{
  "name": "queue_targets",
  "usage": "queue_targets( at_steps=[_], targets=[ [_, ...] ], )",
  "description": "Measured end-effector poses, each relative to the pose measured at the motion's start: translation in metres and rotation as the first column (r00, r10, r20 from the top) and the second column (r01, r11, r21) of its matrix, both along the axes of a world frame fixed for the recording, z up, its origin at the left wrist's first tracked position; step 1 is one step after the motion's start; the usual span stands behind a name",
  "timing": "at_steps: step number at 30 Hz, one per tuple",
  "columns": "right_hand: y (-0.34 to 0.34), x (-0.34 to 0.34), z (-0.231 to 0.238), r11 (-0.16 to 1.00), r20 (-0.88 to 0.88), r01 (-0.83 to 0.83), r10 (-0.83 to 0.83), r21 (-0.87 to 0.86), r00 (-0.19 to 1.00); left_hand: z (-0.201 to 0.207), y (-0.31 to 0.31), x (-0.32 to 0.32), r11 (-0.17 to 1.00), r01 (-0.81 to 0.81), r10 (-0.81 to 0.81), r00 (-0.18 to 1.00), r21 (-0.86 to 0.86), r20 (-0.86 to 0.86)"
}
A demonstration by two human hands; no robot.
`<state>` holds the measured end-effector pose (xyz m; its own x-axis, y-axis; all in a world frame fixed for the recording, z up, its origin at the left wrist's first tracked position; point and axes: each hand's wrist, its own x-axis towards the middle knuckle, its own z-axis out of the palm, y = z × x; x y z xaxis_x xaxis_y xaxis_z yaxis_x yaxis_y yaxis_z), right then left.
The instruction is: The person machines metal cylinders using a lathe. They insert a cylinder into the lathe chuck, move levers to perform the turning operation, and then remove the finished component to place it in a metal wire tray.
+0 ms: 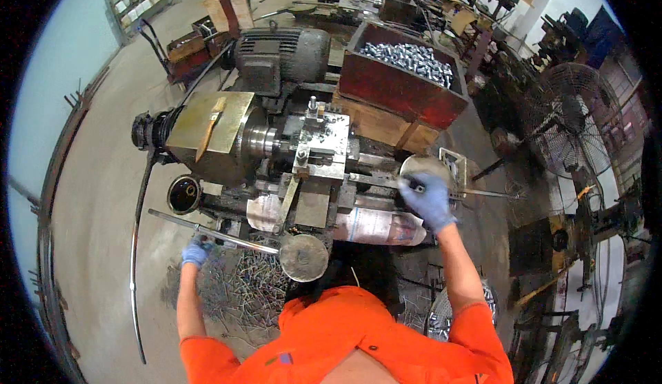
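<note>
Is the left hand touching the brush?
No, the brush lies on the yellowish cover, clear of the left hand by the metal rod.

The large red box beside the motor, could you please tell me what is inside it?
Many small, shiny metal pieces lie heaped inside the large red box. They cover its floor, so anything beneath them cannot be seen.

We see smooth, bright metal on the slide block. Left of it, a glossy brass-toned metal cover bears a brush with a bare wooden handle. Beyond the block, the motor looks matt and grimy; beyond and right, shiny metal pieces fill a scuffed red bin above rough wood. Near left lies a polished metal bar. Our left glove and right glove look matt.
</note>
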<state>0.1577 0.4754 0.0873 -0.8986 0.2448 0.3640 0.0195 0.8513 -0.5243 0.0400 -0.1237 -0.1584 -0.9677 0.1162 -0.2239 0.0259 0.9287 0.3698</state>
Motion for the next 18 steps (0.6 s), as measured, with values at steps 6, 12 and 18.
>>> queue_targets(
  at_steps=[6,12,18],
  targets=[
    [-0.105,-0.108,0.036,0.891,-0.035,-0.327,0.355,0.314,0.934,0.166,-0.072,0.005,0.945,-0.295,0.326,0.815,0.14,-0.479],
    [-0.189,-0.175,0.021,0.712,0.46,-0.536,0.328,0.454,0.825,0.155,-0.145,0.093,0.759,-0.642,0.508,0.688,-0.109,-0.518],
    [-0.175,-0.182,0.024,0.813,0.513,-0.492,0.292,0.311,0.807,0.17,0.018,0.116,0.739,-0.64,0.507,0.735,-0.211,-0.451]
  ],
)
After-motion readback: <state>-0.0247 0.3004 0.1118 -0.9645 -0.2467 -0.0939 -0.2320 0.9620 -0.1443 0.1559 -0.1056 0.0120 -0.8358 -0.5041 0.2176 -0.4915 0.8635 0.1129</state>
